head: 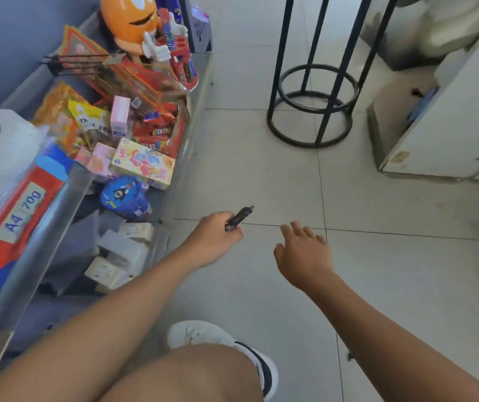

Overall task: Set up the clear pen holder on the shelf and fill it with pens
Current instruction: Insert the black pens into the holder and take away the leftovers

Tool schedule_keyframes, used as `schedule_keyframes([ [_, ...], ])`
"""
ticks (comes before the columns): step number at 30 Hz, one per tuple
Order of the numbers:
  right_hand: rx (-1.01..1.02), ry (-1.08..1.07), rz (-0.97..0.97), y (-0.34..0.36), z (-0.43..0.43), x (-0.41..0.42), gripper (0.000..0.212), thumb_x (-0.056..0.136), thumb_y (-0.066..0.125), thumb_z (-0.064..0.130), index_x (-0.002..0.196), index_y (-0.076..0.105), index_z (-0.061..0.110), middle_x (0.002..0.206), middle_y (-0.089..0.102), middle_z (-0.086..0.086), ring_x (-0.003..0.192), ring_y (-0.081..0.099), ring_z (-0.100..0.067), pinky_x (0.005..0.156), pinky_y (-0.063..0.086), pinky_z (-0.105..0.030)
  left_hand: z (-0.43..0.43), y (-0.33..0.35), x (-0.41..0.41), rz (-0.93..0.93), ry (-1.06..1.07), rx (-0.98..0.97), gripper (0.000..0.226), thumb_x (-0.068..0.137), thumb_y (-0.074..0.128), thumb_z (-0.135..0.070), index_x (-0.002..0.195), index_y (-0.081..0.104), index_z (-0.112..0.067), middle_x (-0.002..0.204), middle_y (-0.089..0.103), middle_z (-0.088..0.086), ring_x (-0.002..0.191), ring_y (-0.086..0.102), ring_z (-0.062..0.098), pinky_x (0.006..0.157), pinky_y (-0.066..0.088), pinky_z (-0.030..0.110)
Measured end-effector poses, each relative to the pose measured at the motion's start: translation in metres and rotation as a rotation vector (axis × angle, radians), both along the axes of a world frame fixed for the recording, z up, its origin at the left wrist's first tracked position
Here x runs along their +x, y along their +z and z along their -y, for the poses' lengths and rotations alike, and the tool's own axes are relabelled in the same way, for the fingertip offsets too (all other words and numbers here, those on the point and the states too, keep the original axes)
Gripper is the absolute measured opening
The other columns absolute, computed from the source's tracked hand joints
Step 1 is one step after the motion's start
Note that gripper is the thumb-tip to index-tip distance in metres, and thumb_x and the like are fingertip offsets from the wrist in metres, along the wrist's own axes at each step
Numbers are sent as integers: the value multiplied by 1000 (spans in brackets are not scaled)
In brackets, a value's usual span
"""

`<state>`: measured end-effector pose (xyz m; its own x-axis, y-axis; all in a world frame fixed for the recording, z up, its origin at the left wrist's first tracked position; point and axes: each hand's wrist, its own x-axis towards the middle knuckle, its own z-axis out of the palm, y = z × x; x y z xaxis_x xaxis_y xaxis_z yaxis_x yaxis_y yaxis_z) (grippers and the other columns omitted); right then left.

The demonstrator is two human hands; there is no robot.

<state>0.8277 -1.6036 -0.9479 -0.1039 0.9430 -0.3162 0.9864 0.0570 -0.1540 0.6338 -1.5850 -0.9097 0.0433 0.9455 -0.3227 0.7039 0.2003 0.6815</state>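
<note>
Left hand (214,237) clamped on dark pen (239,217), above tiled floor (261,175).
Long axis tilted, free end pointing up-right; right hand (305,252) empty, fingers spread.

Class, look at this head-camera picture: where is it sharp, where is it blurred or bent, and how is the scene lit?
Head view: even, soft daylight with faint shadows; the left hand with its dark pens and the right hand are fairly sharp; the A4 paper pack at the left edge is smeared; the wide lens slants the black stool legs; the shelf's clear front panel shows pale glare.
</note>
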Motion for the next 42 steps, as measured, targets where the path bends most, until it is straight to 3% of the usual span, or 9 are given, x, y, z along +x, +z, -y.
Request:
schedule_keyframes([
  [7, -105, -196, -10, -61, 22, 55, 42, 101, 31, 30, 140, 38, 17, 142, 43, 0, 123, 47, -22, 98, 38, -35, 4, -62, 62, 82, -147, -156, 23, 89, 58, -25, 76, 50, -7, 63, 45, -3, 56, 38, 18, 53, 30, 28],
  [11, -84, -405, -12, -88, 39, 85, 39, 99, 35, 23, 137, 43, 18, 117, 63, -1, 100, 57, -25, 81, 41, -33, 9, -86, 89, 129, -185, -223, 25, 91, 56, -27, 73, 45, -13, 64, 43, -5, 54, 35, 17, 50, 28, 25],
  [17, -271, -975, -242, -153, 78, 120, 48, 97, 44, 17, 141, 30, 6, 137, 41, -16, 123, 44, -34, 93, 41, -42, 14, -110, 98, 126, -204, -248, 24, 91, 56, -28, 84, 53, -6, 65, 46, -4, 54, 38, 16, 50, 30, 26],
  [21, -371, -1242, -273, -190, 90, 121, 47, 96, 50, 15, 136, 30, -1, 136, 38, -24, 121, 46, -42, 102, 42, -47, 23, -119, 83, 110, -175, -264, 26, 92, 57, -28, 73, 47, -12, 62, 44, -6, 51, 36, 14, 48, 30, 24],
  [25, -371, -1325, -347, -211, 98, 119, 38, 92, 51, 6, 126, 34, 2, 124, 45, -23, 106, 54, -41, 86, 52, -50, 32, -121, 65, 76, -142, -272, 28, 93, 57, -28, 71, 46, -15, 61, 43, -6, 52, 35, 14, 52, 29, 28],
  [28, -413, -1419, -416, -217, 97, 116, 37, 90, 52, -2, 123, 36, -2, 111, 51, -23, 87, 57, -34, 62, 49, -38, 34, -116, 55, 60, -118, -254, 26, 93, 56, -28, 77, 51, -7, 63, 45, -4, 53, 36, 14, 53, 29, 28],
  [32, -465, -1257, -399, -214, 103, 111, 23, 93, 47, 4, 112, 54, -6, 92, 59, -17, 75, 57, -29, 50, 40, -25, 39, -102, 45, 57, -73, -224, 24, 92, 57, -27, 86, 58, -4, 64, 46, -2, 54, 36, 14, 53, 30, 28],
  [39, -518, -1001, -310, -200, 122, 95, 22, 93, 46, 15, 111, 42, 3, 98, 52, -9, 99, 61, -33, 84, 54, -42, 50, -76, 28, 70, 10, -180, 24, 92, 58, -27, 85, 58, -4, 64, 46, -3, 56, 38, 15, 57, 32, 30],
  [42, -567, -870, -246, -195, 138, 91, 24, 95, 46, 20, 114, 43, 6, 104, 52, -9, 101, 60, -30, 83, 52, -38, 58, -67, 20, 77, 25, -158, 21, 91, 58, -27, 83, 59, -7, 64, 47, -4, 56, 38, 14, 57, 32, 30],
])
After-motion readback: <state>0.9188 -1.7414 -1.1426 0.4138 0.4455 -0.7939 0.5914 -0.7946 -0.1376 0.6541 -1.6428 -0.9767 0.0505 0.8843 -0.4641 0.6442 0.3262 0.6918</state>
